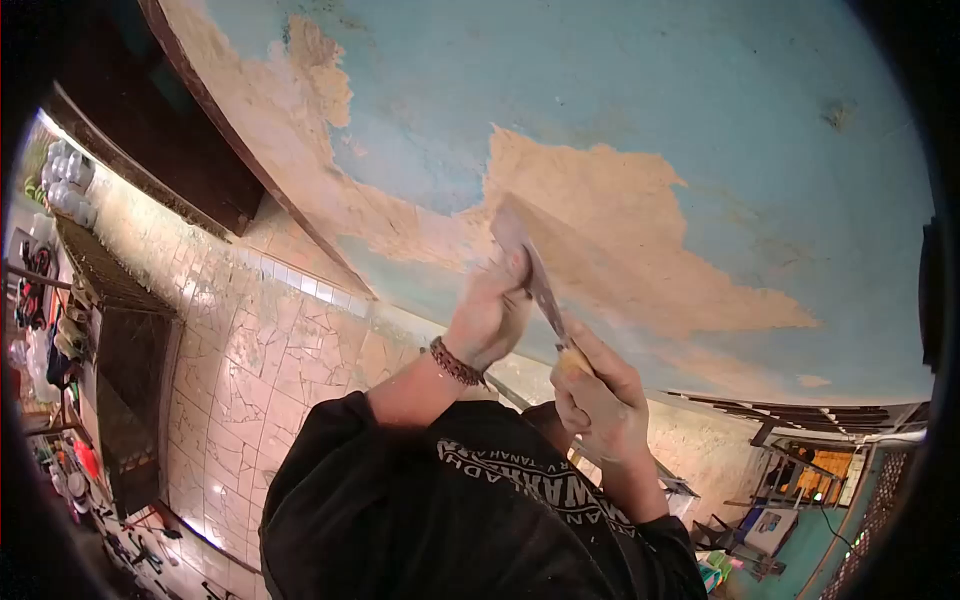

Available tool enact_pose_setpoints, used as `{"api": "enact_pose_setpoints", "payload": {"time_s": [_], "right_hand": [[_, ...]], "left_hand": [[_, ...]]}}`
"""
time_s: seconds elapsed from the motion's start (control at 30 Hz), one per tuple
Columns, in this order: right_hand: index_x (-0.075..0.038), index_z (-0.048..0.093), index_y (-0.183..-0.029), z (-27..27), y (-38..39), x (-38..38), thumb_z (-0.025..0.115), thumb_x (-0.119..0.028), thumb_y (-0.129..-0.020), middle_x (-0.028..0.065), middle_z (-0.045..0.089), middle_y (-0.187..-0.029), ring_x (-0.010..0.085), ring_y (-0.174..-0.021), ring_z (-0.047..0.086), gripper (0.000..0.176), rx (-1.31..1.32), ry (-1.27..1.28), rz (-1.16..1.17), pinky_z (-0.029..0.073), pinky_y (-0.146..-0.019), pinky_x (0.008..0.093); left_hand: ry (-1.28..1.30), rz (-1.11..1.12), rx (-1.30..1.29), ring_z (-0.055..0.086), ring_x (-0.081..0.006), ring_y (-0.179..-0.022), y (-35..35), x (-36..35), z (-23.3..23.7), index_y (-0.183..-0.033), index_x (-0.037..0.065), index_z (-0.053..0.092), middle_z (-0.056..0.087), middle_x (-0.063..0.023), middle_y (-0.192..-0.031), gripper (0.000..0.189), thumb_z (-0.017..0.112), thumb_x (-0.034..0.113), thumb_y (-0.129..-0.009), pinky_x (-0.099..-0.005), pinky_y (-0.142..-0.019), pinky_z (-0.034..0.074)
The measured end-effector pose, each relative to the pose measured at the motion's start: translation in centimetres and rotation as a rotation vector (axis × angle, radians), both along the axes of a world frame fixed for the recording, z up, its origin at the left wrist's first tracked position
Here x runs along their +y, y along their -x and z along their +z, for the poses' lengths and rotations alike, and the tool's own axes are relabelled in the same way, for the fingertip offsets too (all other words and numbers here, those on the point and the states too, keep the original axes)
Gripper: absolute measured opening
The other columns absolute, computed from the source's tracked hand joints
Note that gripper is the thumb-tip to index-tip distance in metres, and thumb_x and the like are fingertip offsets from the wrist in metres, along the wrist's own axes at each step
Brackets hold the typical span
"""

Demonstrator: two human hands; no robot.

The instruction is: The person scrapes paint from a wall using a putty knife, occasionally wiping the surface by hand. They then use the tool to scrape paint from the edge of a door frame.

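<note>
My right hand (pixel 605 395) is wrapped round the handle of a scraper (pixel 543 290), whose flat metal blade points up and to the left. My left hand (pixel 490 315), with a braided bracelet at the wrist, is at the blade, its fingers partly blurred; whether they grip it is unclear. Behind the blade is a wall (pixel 620 90) with blue paint, partly peeled. A large bare beige patch (pixel 600 210) shows where the blue is gone, just beyond the blade's tip.
Cracked-pattern tiles (pixel 240 390) cover the floor at the left. A dark cabinet (pixel 130 420) stands there, with plastic bottles (pixel 68 180) and assorted items near it. At the lower right are a grey box (pixel 768 528) and a rack (pixel 800 470).
</note>
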State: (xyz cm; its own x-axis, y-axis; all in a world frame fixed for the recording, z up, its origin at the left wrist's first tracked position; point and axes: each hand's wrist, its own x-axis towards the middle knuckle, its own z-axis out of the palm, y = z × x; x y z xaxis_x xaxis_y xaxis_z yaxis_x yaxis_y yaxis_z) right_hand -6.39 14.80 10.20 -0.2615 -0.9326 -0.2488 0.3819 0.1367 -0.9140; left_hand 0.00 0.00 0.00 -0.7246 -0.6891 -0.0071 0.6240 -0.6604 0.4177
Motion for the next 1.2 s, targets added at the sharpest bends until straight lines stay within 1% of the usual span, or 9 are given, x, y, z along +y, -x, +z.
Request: {"api": "enact_pose_setpoints", "payload": {"time_s": [0.07, 0.17, 0.37, 0.47, 0.53, 0.77, 0.9, 1.03, 1.2], "right_hand": [[-0.003, 0.04, -0.143, 1.6, -0.9, -1.3, 0.05, -0.005, -0.093, 0.0005, 0.045, -0.072, 0.0026, -0.05, 0.031, 0.05, 0.103, -0.064, -0.004, 0.021, -0.042, 0.0165], [-0.002, 0.041, -0.142, -0.6, -1.9, -2.3, 0.049, -0.004, -0.093, -0.0007, 0.045, -0.072, 0.0025, -0.051, 0.031, 0.049, 0.074, 0.009, -0.023, 0.022, -0.042, 0.0173], [-0.007, 0.041, -0.143, 0.9, -1.8, -3.9, 0.046, -0.001, -0.095, -0.0081, 0.039, -0.072, 0.002, -0.052, 0.032, 0.049, 0.097, -0.044, 0.052, 0.027, -0.046, 0.0184], [-0.006, 0.042, -0.142, 0.4, -1.5, -2.7, 0.046, -0.002, -0.094, -0.005, 0.041, -0.071, 0.0024, -0.051, 0.032, 0.049, 0.076, -0.036, 0.041, 0.024, -0.044, 0.0186], [-0.005, 0.042, -0.142, 0.4, -1.1, -1.7, 0.047, -0.004, -0.094, -0.0019, 0.043, -0.071, 0.003, -0.05, 0.032, 0.048, 0.127, -0.043, 0.034, 0.022, -0.041, 0.0186], [-0.005, 0.043, -0.141, 0.5, -1.1, -2.2, 0.045, -0.001, -0.094, -0.0016, 0.043, -0.069, 0.0028, -0.049, 0.032, 0.047, 0.136, -0.103, -0.001, 0.022, -0.041, 0.0183], [-0.005, 0.043, -0.141, 0.7, -0.4, -1.5, 0.044, -0.001, -0.094, -0.0012, 0.044, -0.071, 0.0032, -0.049, 0.031, 0.048, 0.103, -0.08, 0.017, 0.021, -0.041, 0.0188], [-0.004, 0.043, -0.141, 0.6, -1.2, -3.0, 0.045, -0.002, -0.093, 0.0006, 0.045, -0.072, 0.0036, -0.049, 0.031, 0.048, 0.144, 0.013, 0.011, 0.021, -0.04, 0.0192], [-0.003, 0.042, -0.141, 1.2, -0.1, -1.2, 0.047, -0.002, -0.093, 0.002, 0.046, -0.073, 0.0046, -0.051, 0.032, 0.048, 0.067, -0.005, -0.015, 0.021, -0.04, 0.0186]], "left_hand": [[0.101, 0.023, 0.137, 0.051, -0.0231, -0.079, -0.5, -1.1, 1.2, -0.096, 0.006, 0.055, 0.052, -0.0058, -0.078, 0.031, 0.042, 0.035, -0.1, -0.0383, -0.079, 0.04], [0.133, 0.038, -0.043, 0.051, -0.0231, -0.078, -2.6, -2.2, 2.9, -0.091, 0.005, 0.054, 0.052, -0.0064, -0.077, 0.032, 0.041, 0.033, -0.101, -0.0379, -0.079, 0.04], [0.029, 0.181, 0.013, 0.052, -0.0225, -0.077, -2.4, -2.9, 3.0, -0.092, 0.006, 0.055, 0.055, -0.0079, -0.078, 0.034, 0.039, 0.034, -0.102, -0.0376, -0.08, 0.041], [0.071, 0.131, 0.092, 0.052, -0.0223, -0.076, -2.3, -2.4, 2.3, -0.091, 0.006, 0.056, 0.055, -0.0072, -0.077, 0.034, 0.039, 0.033, -0.102, -0.0373, -0.079, 0.041], [-0.003, 0.043, -0.089, 0.051, -0.0218, -0.075, -1.2, -0.2, 1.6, -0.09, 0.007, 0.055, 0.053, -0.0057, -0.075, 0.033, 0.041, 0.034, -0.101, -0.0371, -0.078, 0.041], [-0.036, 0.09, 0.031, 0.052, -0.0233, -0.076, -1.5, -0.8, 1.4, -0.091, 0.006, 0.054, 0.053, -0.0056, -0.076, 0.03, 0.041, 0.031, -0.101, -0.0373, -0.077, 0.041], [-0.096, 0.051, -0.162, 0.051, -0.022, -0.074, -0.9, 0.0, 3.7, -0.089, 0.006, 0.054, 0.054, -0.0052, -0.075, 0.031, 0.04, 0.031, -0.101, -0.037, -0.075, 0.041], [0.051, 0.153, 0.136, 0.051, -0.0207, -0.071, -1.5, -2.1, 3.2, -0.09, 0.005, 0.054, 0.055, -0.0064, -0.074, 0.031, 0.039, 0.029, -0.102, -0.0354, -0.074, 0.041], [-0.07, 0.104, -0.176, 0.051, -0.017, -0.069, -0.4, -0.6, 5.6, -0.087, 0.008, 0.052, 0.053, -0.0053, -0.071, 0.028, 0.041, 0.029, -0.101, -0.0329, -0.068, 0.041]]}}
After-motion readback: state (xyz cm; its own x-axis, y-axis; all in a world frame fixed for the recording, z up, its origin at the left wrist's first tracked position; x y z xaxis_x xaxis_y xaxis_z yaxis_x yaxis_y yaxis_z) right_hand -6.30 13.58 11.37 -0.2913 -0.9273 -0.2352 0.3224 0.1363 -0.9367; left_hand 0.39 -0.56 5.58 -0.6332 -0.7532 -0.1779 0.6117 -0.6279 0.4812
